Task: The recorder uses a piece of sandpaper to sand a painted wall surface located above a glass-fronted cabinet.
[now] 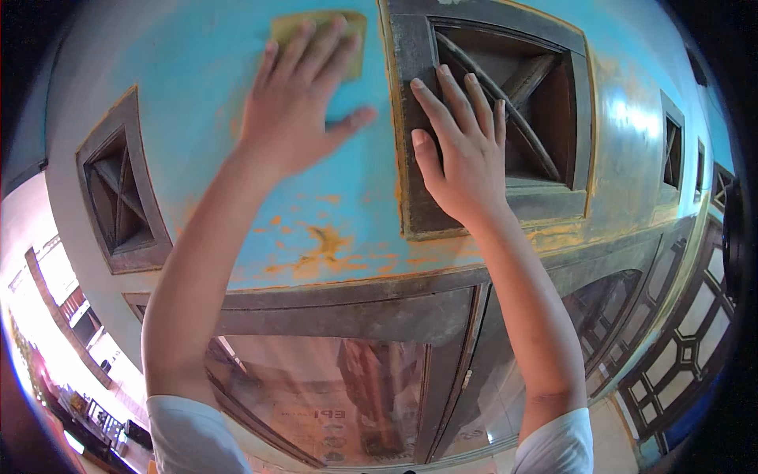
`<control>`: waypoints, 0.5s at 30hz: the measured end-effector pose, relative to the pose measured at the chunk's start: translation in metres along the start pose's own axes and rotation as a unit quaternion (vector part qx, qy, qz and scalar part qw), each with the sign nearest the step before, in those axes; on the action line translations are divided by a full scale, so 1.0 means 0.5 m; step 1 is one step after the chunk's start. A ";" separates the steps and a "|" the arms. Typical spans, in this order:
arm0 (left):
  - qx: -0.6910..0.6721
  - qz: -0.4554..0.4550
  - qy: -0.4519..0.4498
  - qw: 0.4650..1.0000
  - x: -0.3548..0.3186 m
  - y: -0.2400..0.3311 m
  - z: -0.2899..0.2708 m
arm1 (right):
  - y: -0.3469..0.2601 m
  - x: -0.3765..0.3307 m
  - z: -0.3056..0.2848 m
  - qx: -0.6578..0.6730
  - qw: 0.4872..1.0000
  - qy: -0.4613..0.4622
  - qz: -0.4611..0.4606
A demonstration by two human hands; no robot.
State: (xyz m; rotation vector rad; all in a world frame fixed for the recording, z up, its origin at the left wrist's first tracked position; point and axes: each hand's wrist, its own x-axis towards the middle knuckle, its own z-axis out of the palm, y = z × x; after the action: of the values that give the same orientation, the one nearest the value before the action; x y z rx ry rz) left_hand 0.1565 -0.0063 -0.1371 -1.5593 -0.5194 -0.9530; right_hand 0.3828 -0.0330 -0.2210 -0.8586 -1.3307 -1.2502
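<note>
Well left of the large vent frame, a smaller vent is set in the wall. Just beside the frame's left edge, the left hand lies flat over a yellowish sheet against the wall, fingers slightly apart. The right hand, fingers spread, overlaps the frame's left side and opening.

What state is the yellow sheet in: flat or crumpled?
Flat: the sheet lies against the wall under the left hand, no crumples visible.
</note>
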 end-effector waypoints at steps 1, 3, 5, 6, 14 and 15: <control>0.000 0.000 -0.001 1.000 0.007 0.001 0.005 | 0.001 -0.001 0.001 0.001 1.000 -0.001 0.000; -0.004 -0.039 0.035 0.999 0.019 0.016 0.015 | -0.001 -0.001 0.003 -0.002 1.000 0.004 0.003; -0.008 -0.004 0.013 1.000 -0.017 0.076 0.011 | 0.012 -0.005 -0.002 -0.005 1.000 0.003 0.005; -0.033 0.025 -0.028 0.999 -0.043 0.100 0.001 | 0.014 -0.007 -0.002 -0.002 1.000 -0.002 0.006; 0.037 0.000 0.032 0.999 0.038 -0.070 0.012 | -0.004 0.001 0.004 0.016 1.000 0.007 0.009; 0.036 -0.014 0.058 0.998 0.038 -0.078 0.011 | -0.007 0.005 0.007 0.020 1.000 0.017 0.006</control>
State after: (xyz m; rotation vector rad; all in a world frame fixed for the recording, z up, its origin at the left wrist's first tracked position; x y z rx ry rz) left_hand 0.1389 0.0042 -0.0986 -1.4257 -0.4906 -1.0288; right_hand 0.3783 -0.0307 -0.2191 -0.8129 -1.3180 -1.2186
